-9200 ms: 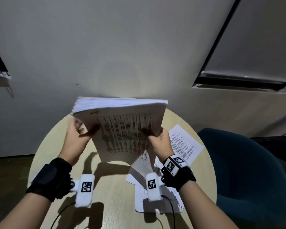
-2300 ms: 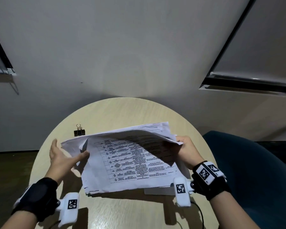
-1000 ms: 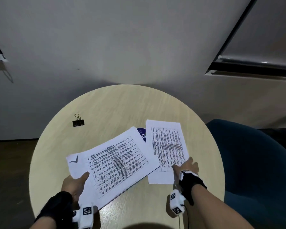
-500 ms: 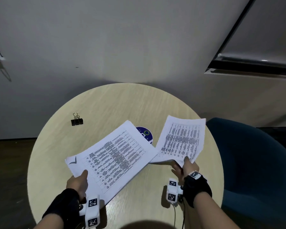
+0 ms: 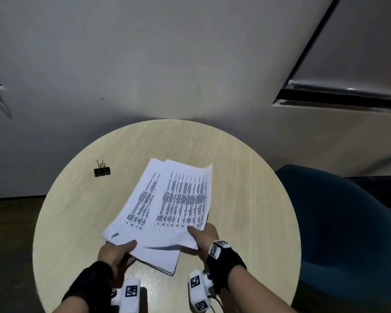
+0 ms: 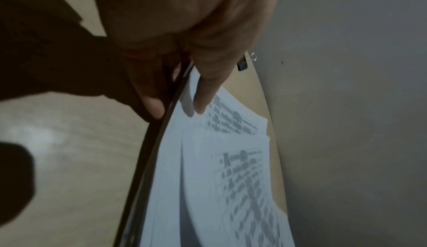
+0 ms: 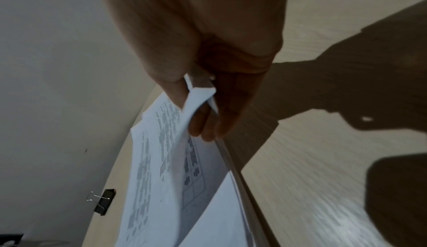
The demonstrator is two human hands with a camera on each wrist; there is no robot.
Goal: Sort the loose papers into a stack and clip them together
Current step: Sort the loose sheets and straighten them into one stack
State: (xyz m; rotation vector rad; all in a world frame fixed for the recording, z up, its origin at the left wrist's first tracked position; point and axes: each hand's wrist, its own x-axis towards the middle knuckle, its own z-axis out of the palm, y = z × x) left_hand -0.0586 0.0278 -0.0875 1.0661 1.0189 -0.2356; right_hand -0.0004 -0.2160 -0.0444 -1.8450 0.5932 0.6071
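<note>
Lying on the far left of the round wooden table [image 5: 246, 199], well apart from the papers, is a black binder clip [image 5: 102, 171] with its wire handles up. Nearer the person, the left hand [image 5: 115, 251] grips the near-left corner of the paper stack [image 5: 142, 206]: thumb pressed flat on the top page, fingers curled beneath the stack's edge, as the left wrist view shows. The stack lies slanted across the middle of the table, printed tables facing up. A single printed sheet [image 5: 185, 199] sits over the stack's right half, its far edge slightly askew from the pages below and its near edge lifted off them. The right hand [image 5: 204, 236] pinches that sheet's near-right corner, thumb on top and fingers folded under it. To the right of the table stands a dark blue chair [image 5: 348, 233].
</note>
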